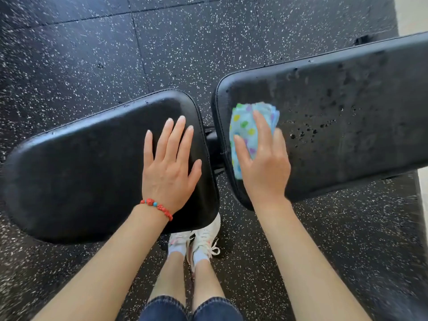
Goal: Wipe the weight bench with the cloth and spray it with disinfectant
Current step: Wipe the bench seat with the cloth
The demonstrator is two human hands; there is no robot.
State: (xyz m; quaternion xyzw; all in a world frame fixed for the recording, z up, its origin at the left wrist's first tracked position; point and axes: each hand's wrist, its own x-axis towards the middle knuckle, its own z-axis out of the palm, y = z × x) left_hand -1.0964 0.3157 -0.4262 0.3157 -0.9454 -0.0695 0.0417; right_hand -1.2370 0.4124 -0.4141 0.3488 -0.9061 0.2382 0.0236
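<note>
Head view, looking down. A black padded weight bench splits into two pads over a speckled rubber floor (69, 54). The left hand (170, 163), fingers straight and spread, rests flat on the seat pad (81, 172) at nine o'clock, likely to brace the body. The right hand (264, 158) presses a folded blue spotted cloth (243, 126) onto the near end of the back pad (347, 107) at three o'clock, fingers curved over it. Droplets bead just beside the cloth, so wiping here seems unfinished. No spray bottle shows.
</note>
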